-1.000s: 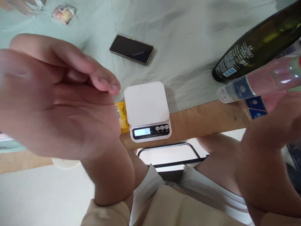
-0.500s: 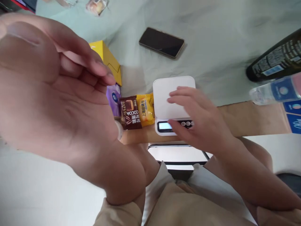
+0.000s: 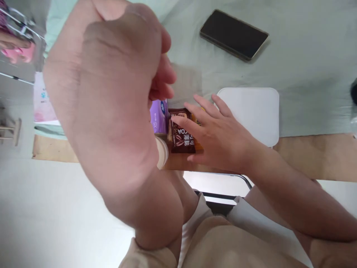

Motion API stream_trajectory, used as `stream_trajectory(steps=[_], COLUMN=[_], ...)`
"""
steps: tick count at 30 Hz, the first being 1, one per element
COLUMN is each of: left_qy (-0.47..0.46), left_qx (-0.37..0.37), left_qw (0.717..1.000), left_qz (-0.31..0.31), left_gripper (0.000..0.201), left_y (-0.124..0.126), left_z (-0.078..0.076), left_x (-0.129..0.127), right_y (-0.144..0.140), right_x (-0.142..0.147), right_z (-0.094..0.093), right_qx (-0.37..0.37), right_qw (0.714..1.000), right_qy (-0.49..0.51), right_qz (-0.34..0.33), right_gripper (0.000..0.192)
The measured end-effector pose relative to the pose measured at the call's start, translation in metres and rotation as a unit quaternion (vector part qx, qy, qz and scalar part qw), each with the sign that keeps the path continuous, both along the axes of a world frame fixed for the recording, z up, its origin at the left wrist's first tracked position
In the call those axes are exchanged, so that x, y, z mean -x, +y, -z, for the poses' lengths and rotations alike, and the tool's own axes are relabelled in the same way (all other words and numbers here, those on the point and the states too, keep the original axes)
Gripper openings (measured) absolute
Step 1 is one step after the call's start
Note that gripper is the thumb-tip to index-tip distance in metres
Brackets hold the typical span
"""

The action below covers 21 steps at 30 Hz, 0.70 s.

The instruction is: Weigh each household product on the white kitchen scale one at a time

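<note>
My left hand (image 3: 119,82) is raised close to the camera, its fingers curled in and nothing visible in them; the palm is mostly hidden. My right hand (image 3: 220,136) spreads its fingers over the snack packets beside the kitchen scale. Under its fingertips lies a brown cocoa snack packet (image 3: 178,141); whether they touch it I cannot tell. A yellow snack packet (image 3: 198,146) is largely covered by the same hand. The scale's white plate (image 3: 251,115) shows behind the wrist, while its display is hidden by the hand and forearm.
A purple packet (image 3: 159,119) and a round pale lid or tub (image 3: 162,152) sit left of the snacks, partly behind my left hand. A phone (image 3: 234,35) lies on the green cloth (image 3: 306,56). The brown table edge (image 3: 315,156) runs along the front. A dark object (image 3: 354,91) shows at far right.
My right hand has moved left from the scale to over the snack packets, fingers spreading. My left hand has turned and its fingers have curled in. The view has shifted left.
</note>
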State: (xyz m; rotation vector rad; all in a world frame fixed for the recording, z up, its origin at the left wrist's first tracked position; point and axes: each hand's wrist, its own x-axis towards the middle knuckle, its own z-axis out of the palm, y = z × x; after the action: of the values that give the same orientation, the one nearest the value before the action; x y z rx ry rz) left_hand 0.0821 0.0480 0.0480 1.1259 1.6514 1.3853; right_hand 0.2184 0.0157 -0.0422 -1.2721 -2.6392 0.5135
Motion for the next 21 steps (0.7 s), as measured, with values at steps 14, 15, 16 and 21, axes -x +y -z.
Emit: stream_trajectory(steps=[14, 15, 16, 21], left_qy=[0.021, 0.055, 0.088, 0.133], left_qx=[-0.092, -0.071, -0.043, 0.131], left_qw=[0.99, 0.988, 0.985, 0.958], left_qz=[0.103, 0.126, 0.143, 0.217], left_gripper=[0.03, 0.027, 0.023, 0.007], left_y=[-0.004, -0.006, -0.007, -0.004], left_z=[0.026, 0.025, 0.024, 0.032], left_x=[-0.002, -0.006, -0.01, -0.026], right_y=[0.01, 0.01, 0.01, 0.007], right_x=[-0.021, -0.029, -0.037, -0.073], right_z=[-0.001, -0.005, -0.009, -0.022], right_qx=[-0.047, -0.05, -0.052, -0.059], right_qw=[0.997, 0.995, 0.994, 0.987], right_qy=[0.028, 0.025, 0.021, 0.009], right_qz=[0.06, 0.077, 0.094, 0.147], right_gripper=[0.088, 0.089, 0.091, 0.097])
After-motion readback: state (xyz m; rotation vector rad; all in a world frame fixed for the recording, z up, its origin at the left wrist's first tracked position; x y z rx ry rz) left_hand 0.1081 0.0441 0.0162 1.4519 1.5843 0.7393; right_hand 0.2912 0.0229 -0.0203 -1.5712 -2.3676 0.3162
